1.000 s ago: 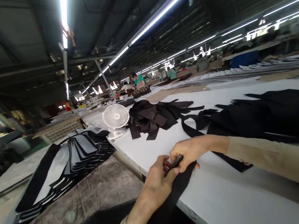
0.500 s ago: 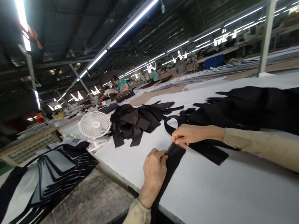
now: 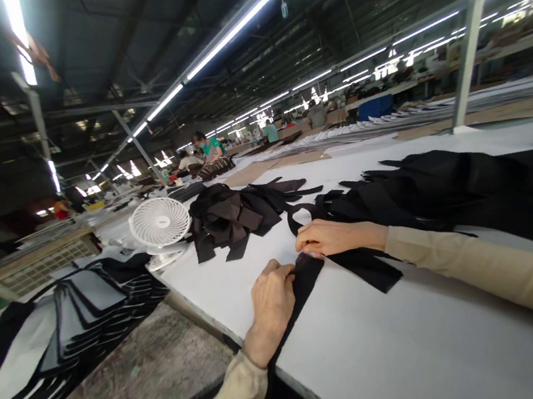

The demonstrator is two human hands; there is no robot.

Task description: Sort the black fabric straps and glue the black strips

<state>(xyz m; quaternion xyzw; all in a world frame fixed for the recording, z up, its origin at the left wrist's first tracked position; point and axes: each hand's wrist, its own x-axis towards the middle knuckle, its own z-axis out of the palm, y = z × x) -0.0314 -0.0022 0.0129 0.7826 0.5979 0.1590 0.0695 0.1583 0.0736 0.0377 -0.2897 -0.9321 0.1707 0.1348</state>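
At far left, a fanned stack [image 3: 94,294] of pale, black-edged pieces on a mottled grey surface [image 3: 159,351], edges staggered, perhaps for easy separation. Next, at the left edge of the white table [image 3: 226,266], a white fan [image 3: 160,222], apparently placed there for a breeze without crowding the middle. Farther back, a person in green [image 3: 210,146] behind striped material. Just right of the fan, a dark heap [image 3: 231,215] of loose, overlapping pieces.

Nearer, the left hand [image 3: 272,296]: fingers curled, narrow, thumb and forefinger closed on the side of a black strip [image 3: 306,277], probably as an anchor against slipping. Strip between both hands, flat across the table near its edge, lower length over the side, presumably because of being too long for the space. At its far end, the right hand [image 3: 326,237]: fingertips drawn together, closed on the tip, likely for keeping the end straight; exact thumb contact not discernible. Under the right forearm, a loose black piece [image 3: 369,271], slanting outward. At far right, a large black pile [image 3: 446,184], seemingly within reach of the right arm; behind, a pale post [image 3: 471,39].
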